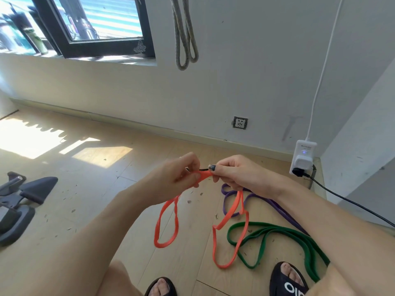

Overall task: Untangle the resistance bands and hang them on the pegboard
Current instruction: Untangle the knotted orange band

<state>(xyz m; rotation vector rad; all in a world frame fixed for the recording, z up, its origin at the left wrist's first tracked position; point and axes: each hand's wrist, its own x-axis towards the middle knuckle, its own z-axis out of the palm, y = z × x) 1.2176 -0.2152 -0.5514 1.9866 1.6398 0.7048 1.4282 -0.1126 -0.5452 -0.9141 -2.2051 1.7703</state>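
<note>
Presently both hands are pinching the orange band [226,216] at its twisted top, left hand [181,174] and right hand [237,174] with fingers curled close together, its loops hanging down toward the floor [106,189], crossing the green band [277,233], purple band [256,199] just beyond.

Layout. Left hand [181,171] and right hand [237,174] meet at centre, both gripping the flat orange rubber band [222,225], whose loops hang below. Right of these, on the pale wooden floor [106,189], lie the purple rubber band [277,208] and, nearer, the green rubber band [284,233]. Behind, on the wall, hangs a grey braided rope [184,39].
</note>
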